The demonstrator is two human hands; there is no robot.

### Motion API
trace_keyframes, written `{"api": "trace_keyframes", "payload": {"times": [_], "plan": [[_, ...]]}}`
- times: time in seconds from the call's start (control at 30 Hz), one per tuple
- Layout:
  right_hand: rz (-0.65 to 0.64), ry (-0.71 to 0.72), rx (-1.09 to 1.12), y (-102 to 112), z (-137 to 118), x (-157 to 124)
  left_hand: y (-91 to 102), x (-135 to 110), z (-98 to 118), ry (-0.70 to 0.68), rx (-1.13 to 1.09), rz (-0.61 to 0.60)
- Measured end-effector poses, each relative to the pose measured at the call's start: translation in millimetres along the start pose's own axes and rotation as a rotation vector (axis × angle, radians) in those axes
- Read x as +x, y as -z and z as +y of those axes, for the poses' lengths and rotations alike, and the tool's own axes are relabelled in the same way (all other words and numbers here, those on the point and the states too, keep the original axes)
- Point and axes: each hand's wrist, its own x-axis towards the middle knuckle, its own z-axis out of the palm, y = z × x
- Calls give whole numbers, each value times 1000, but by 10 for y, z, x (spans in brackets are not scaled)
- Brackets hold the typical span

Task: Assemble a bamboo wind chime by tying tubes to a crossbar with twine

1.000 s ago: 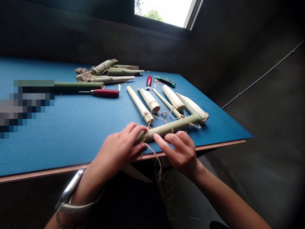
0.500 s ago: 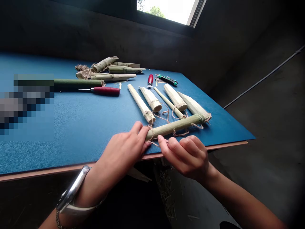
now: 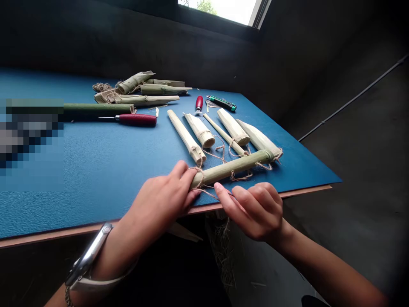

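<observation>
A long green stalk lies across the near edge of the blue table, with thin brown twine wound round it at several places. My left hand is closed round the stalk's near end. My right hand sits just right of it, fingers pinched on the twine that trails off the table edge. Several pale rolled leaf tubes lie side by side behind the stalk, tied to it by the twine.
A red-handled knife and a dark green stalk lie at mid-left. A pile of rolled leaves is at the back, with a small red-handled tool and a green cutter beside it. Loose fibres hang below the table edge.
My right hand has slid back off the stalk toward the table edge and pinched the twine. My left hand keeps its grip on the stalk's end, which shifted slightly.
</observation>
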Motion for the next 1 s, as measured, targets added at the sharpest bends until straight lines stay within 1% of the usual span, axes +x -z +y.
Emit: {"api": "trace_keyframes", "payload": {"times": [0.1, 0.3, 0.57, 0.73, 1.0], "plan": [[27, -22, 4, 2, -28, 8, -7, 3, -2, 2, -2, 1], [37, -42, -6, -75, -70, 4, -47, -7, -11, 13, 1, 38], [4, -29, -27, -76, -71, -32, -84, -12, -17, 34, 7, 44], [-19, 16, -55, -47, -66, -3, -80, -21, -11, 12, 49, 66], [-119, 128, -73, 60, -14, 137, -26, -17, 1, 26, -9, 1]]}}
